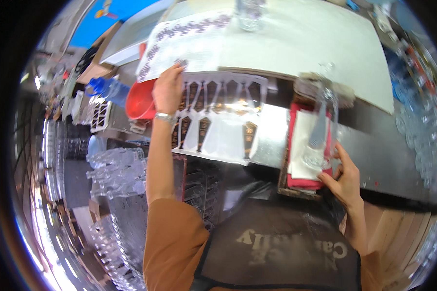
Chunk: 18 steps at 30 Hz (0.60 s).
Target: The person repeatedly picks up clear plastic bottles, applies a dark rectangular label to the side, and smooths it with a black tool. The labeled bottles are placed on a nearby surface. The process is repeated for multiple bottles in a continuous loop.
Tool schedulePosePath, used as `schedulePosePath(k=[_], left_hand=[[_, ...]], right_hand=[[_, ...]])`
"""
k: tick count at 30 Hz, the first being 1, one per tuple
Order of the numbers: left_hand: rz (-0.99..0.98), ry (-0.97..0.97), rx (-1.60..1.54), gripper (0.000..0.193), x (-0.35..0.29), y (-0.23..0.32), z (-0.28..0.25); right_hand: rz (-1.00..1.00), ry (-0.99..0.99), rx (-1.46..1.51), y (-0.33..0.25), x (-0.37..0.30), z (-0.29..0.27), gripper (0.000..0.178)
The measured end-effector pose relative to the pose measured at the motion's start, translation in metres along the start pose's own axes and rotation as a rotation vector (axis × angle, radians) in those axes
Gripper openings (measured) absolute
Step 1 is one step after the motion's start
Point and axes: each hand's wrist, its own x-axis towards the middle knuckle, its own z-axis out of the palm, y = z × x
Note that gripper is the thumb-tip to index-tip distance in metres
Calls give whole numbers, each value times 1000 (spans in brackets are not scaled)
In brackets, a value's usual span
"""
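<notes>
My left hand (168,92) reaches over the rim of a red bowl (142,101), at the near edge of a printed white sheet. Its fingers are bent and close together, and what they hold, if anything, is too small to make out. A clear glass bottle (318,131) lies with its neck pointing away on a white cloth (299,145) over a red cloth (303,184) in a narrow box. Beside its base is my right hand (344,180), thumb and forefinger spread apart; whether they touch the glass I cannot tell.
A decal sheet (223,133) with dark tapered shapes lies between my arms. Beyond it, the printed sheet (194,41) and a glass bottle (250,17) rest on a white board (310,39). A blue-capped bottle (109,89) is at left. Many clear bottles (116,167) stand around.
</notes>
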Motion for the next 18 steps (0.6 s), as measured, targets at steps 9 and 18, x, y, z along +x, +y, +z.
schedulePosePath(k=[9,18], left_hand=[[-413,-195,-965,36,-13,206,-26],[416,-326,-583,66,-53,305,-37]], right_hand=[[-168,226,-235,4,0,16,66],[-132,163,-216,3,0,10,64]])
